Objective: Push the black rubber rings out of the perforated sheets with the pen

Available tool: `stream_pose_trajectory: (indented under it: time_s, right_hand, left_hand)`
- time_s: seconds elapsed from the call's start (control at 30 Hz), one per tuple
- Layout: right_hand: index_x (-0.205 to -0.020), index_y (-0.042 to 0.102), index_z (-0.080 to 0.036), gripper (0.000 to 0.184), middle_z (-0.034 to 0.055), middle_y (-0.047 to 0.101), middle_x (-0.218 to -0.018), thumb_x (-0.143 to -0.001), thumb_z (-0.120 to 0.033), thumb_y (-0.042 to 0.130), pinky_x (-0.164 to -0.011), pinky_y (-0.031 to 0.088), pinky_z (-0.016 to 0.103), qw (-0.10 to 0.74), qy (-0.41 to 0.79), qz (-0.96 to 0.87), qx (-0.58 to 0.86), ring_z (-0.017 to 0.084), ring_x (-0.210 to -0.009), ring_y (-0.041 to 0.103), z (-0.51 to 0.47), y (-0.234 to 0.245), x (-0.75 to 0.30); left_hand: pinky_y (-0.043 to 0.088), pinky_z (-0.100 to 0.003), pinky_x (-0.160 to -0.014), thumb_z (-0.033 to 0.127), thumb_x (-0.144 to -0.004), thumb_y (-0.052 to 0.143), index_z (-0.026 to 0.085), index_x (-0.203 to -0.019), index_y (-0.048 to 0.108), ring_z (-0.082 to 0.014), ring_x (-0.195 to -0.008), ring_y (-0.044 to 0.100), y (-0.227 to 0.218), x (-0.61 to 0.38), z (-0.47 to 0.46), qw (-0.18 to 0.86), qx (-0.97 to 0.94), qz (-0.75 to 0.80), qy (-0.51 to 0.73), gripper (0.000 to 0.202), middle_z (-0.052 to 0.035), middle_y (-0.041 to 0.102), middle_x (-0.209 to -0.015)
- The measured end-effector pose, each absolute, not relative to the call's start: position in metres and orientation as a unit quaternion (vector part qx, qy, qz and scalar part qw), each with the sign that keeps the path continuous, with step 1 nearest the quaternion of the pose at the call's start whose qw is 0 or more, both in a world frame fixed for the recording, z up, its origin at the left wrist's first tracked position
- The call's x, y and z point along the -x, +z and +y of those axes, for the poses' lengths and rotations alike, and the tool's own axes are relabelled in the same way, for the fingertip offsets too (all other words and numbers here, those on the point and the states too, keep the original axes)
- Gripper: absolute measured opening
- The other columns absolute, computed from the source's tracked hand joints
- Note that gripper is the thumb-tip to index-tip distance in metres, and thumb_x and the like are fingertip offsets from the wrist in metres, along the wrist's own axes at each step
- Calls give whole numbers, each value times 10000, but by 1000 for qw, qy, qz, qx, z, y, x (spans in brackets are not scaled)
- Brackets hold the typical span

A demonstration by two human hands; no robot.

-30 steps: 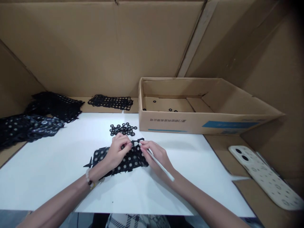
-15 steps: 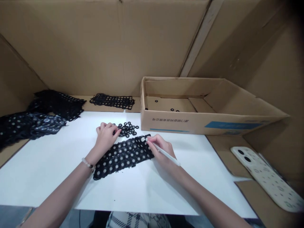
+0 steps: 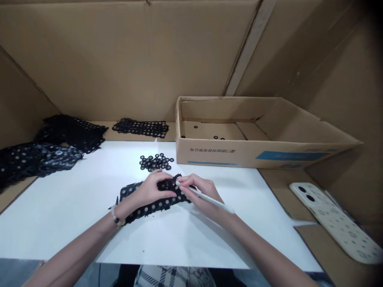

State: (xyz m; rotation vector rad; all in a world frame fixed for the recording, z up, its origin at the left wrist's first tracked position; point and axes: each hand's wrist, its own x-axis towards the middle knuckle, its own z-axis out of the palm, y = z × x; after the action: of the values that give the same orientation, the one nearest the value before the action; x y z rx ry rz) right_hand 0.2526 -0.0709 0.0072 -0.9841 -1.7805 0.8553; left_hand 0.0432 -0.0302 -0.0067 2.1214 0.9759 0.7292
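Observation:
My left hand (image 3: 152, 189) grips the right part of a black perforated sheet (image 3: 155, 205), whose holes show white against the white board. My right hand (image 3: 200, 194) holds a slim white pen-like tool (image 3: 211, 200), and its tip touches the sheet beside my left fingers. Those fingers hide part of the sheet. Just beyond my hands lies a small pile of several black rubber rings (image 3: 156, 162).
A low cardboard box (image 3: 239, 153) stands at the back right, with several black rings inside. Heaps of black perforated sheets (image 3: 38, 161) lie at the left, and another (image 3: 140, 128) lies at the back. A cream perforated plate (image 3: 335, 223) rests on cardboard at the right.
My left hand has moved from beside the ring pile back onto the sheet and now grips it. My right hand has moved left with the tool, and the sheet looks bunched.

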Motion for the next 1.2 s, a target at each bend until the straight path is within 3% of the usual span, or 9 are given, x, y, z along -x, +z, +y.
stream_pose_trajectory:
  time_s: [0.1, 0.23, 0.37, 0.63, 0.8, 1.03, 1.2]
  right_hand:
    - [-816, 644, -214, 64, 94, 733, -1015, -863, -232, 604, -797, 561, 333, 475, 309, -742, 359, 214, -913, 707, -72, 9, -254]
    - [-869, 676, -223, 48, 69, 745, -950, -846, -207, 637, -819, 564, 349, 522, 293, -702, 387, 217, -890, 706, -74, 13, -256]
    - [-902, 696, -230, 81, 40, 747, -900, -829, -210, 666, -769, 571, 317, 505, 300, -682, 436, 203, -832, 707, -77, 13, -254]
    - [-886, 708, -225, 74, 36, 743, -906, -837, -207, 655, -770, 566, 306, 511, 320, -661, 447, 196, -834, 701, -78, 10, -252]
    - [-903, 713, -215, 88, 43, 735, -916, -834, -218, 657, -756, 560, 302, 485, 338, -659, 465, 197, -831, 693, -76, 11, -253]
    - [-780, 709, -199, 49, 39, 740, -807, -811, -211, 674, -664, 553, 268, 513, 331, -644, 461, 181, -728, 692, -76, 13, -253]
    - [-764, 706, -199, 68, 29, 731, -762, -814, -210, 661, -608, 522, 257, 482, 336, -655, 475, 169, -657, 673, -76, 10, -252]
  left_hand:
    - [460, -304, -722, 393, -794, 684, 160, -762, 698, -189, -739, 599, -10, -48, -33, 393, -776, 390, 302, 235, -41, 671, -746]
    - [447, -270, -638, 393, -792, 669, 149, -690, 643, -162, -660, 569, -9, -46, -32, 431, -701, 439, 361, 265, -9, 640, -678]
    - [417, -244, -571, 405, -768, 675, 151, -678, 603, -141, -612, 530, -4, -45, -34, 467, -667, 453, 364, 278, 11, 598, -637]
    - [398, -241, -563, 391, -749, 680, 160, -651, 577, -124, -570, 493, 1, -50, -40, 454, -665, 476, 355, 272, 42, 540, -572]
    - [402, -246, -620, 381, -773, 659, 164, -678, 549, -131, -634, 503, 2, -50, -40, 445, -680, 459, 359, 261, 29, 562, -655]
    - [351, -237, -584, 415, -747, 678, 157, -703, 575, -122, -603, 454, -1, -49, -39, 454, -670, 487, 327, 281, 43, 513, -617]
    - [329, -240, -575, 423, -730, 689, 158, -624, 560, -124, -598, 428, -2, -49, -38, 447, -682, 481, 323, 313, 43, 453, -577]
